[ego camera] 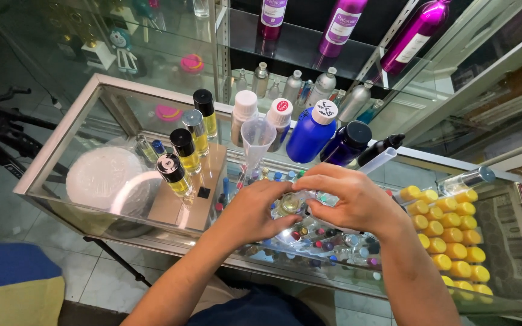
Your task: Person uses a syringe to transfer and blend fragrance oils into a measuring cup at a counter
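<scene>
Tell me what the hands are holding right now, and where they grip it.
Both hands, left hand and right hand, hold a small glass bottle between their fingertips, by its sides.

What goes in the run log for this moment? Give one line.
left hand: grips small glass vial | right hand: fingers on vial top | surface: glass display counter | nearby: clear measuring cup, blue bottle

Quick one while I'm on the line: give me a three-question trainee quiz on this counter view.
1. True or false: both hands, left hand and right hand, meet around the small bottle.
2. What colour are the caps massed under the glass at the right? A) yellow B) green C) white
3. Fill in: the clear funnel stands beside the ___ bottle with a white cap.

Key: 1 true; 2 A; 3 blue.
</scene>
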